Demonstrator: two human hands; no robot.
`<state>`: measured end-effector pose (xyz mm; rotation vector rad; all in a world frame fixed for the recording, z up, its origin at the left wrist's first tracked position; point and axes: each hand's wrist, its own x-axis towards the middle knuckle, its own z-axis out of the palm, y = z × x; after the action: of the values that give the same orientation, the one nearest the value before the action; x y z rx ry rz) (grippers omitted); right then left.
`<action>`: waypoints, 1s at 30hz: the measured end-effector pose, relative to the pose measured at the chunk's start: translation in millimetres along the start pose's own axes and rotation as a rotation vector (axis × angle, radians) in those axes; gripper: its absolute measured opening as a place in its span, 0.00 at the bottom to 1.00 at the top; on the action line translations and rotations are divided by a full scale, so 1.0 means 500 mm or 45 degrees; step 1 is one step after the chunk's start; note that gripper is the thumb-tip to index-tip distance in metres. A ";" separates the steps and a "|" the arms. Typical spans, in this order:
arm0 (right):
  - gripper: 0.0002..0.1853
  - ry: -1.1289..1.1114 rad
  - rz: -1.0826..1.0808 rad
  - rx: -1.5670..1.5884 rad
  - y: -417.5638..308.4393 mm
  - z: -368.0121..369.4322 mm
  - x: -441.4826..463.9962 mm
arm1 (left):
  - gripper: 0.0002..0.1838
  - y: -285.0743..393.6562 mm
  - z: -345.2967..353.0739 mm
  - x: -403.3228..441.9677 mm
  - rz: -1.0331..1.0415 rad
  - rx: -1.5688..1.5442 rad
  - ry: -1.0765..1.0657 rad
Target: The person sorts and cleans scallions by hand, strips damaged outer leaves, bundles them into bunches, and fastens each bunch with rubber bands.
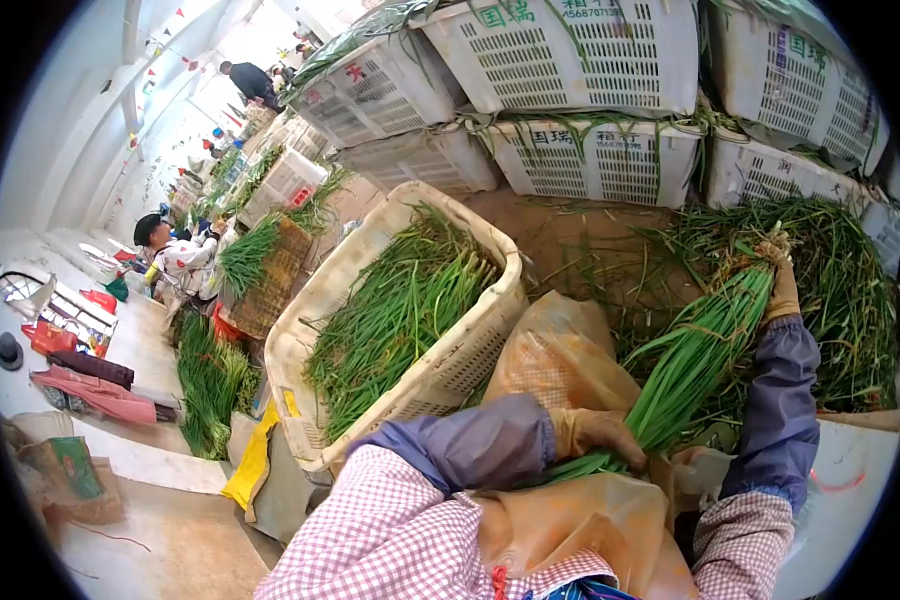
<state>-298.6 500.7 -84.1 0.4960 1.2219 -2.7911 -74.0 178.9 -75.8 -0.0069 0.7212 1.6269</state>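
Note:
A bunch of long green chives stretches diagonally across my lap. My right hand, in a tan glove, is wrapped round its pale root end, raised at the right. My left hand, in a brown glove, is closed round the leaf end, low in the middle; its fingertips are partly hidden. Behind my right hand lies a big tangled heap of chives. To the left, a tilted cream plastic crate holds many loose chives. A translucent orange-stained plastic apron covers my knees.
White slotted crates are stacked across the back, with leaves hanging over them. Loose stalks litter the brown floor. At the left, another person sits by more bundled greens. A yellow strip lies by the crate.

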 end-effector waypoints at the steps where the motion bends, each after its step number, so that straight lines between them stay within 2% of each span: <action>1: 0.15 0.053 0.008 0.096 0.019 0.001 -0.018 | 0.15 -0.004 -0.009 -0.004 -0.012 0.029 0.026; 2: 0.15 0.048 -0.004 0.085 0.013 0.027 -0.020 | 0.14 0.026 0.011 -0.025 0.016 0.183 0.110; 4: 0.17 -0.131 -0.469 -0.293 0.019 0.028 -0.064 | 0.13 0.085 0.071 -0.067 -0.025 0.664 0.340; 6: 0.27 -0.173 0.233 0.297 0.001 0.013 -0.062 | 0.13 0.173 0.141 -0.115 -0.134 1.155 0.596; 8: 0.33 -0.004 -0.103 0.197 0.017 0.014 -0.078 | 0.13 0.291 0.169 -0.159 -0.156 1.304 0.709; 9: 0.31 0.249 -0.123 0.013 0.033 0.050 -0.099 | 0.13 0.359 0.149 -0.180 -0.047 1.249 0.675; 11: 0.29 0.535 -0.159 -0.176 0.047 0.045 -0.098 | 0.12 0.491 0.109 -0.221 0.162 1.135 0.588; 13: 0.29 1.034 0.013 -0.347 0.140 -0.067 -0.030 | 0.12 0.545 0.120 -0.152 0.145 1.588 0.690; 14: 0.26 1.063 -0.085 -0.148 0.136 -0.046 -0.057 | 0.12 0.560 0.094 -0.103 0.118 2.091 0.577; 15: 0.22 1.161 -0.258 -0.318 0.201 -0.094 -0.031 | 0.12 0.580 0.076 -0.051 0.087 2.590 0.400; 16: 0.14 0.973 -0.290 -0.076 0.189 -0.007 -0.127 | 0.12 0.614 0.083 -0.014 0.087 2.603 0.357; 18: 0.10 0.427 -0.220 0.221 0.275 0.020 -0.173 | 0.13 0.655 0.097 0.046 0.291 0.749 0.854; 19: 0.09 0.065 -0.082 0.299 0.307 0.053 -0.195 | 0.13 0.670 0.087 0.084 0.257 0.761 0.854; 20: 0.08 -0.133 0.140 0.288 0.303 0.118 -0.222 | 0.14 0.683 0.081 0.129 0.267 1.490 1.107; 21: 0.08 -0.405 0.262 0.062 0.323 0.166 -0.234 | 0.15 0.687 0.077 0.157 0.280 2.219 1.325; 22: 0.16 -0.585 0.609 0.296 0.306 0.224 -0.274 | 0.15 0.712 0.076 0.149 0.286 2.235 1.305; 24: 0.39 -1.167 0.587 0.595 0.355 0.260 -0.286 | 0.20 0.765 0.053 0.095 0.410 0.925 0.808; 25: 0.39 -1.164 0.569 0.612 0.358 0.278 -0.296 | 0.20 0.752 0.055 0.084 0.392 0.942 0.805; 27: 0.57 -1.222 0.570 0.887 0.331 0.303 -0.303 | 0.22 0.700 0.067 0.039 0.448 2.541 1.013; 29: 0.60 -1.186 0.505 0.948 0.311 0.305 -0.294 | 0.21 0.619 0.086 -0.001 0.585 2.163 1.197; 30: 0.63 -1.140 0.459 1.031 0.310 0.308 -0.294 | 0.21 0.607 0.109 -0.051 0.516 1.891 1.251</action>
<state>-173.3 271.6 -49.9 -0.4603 -0.1638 -2.5287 -319.5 178.1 112.6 0.4543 2.6706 0.9915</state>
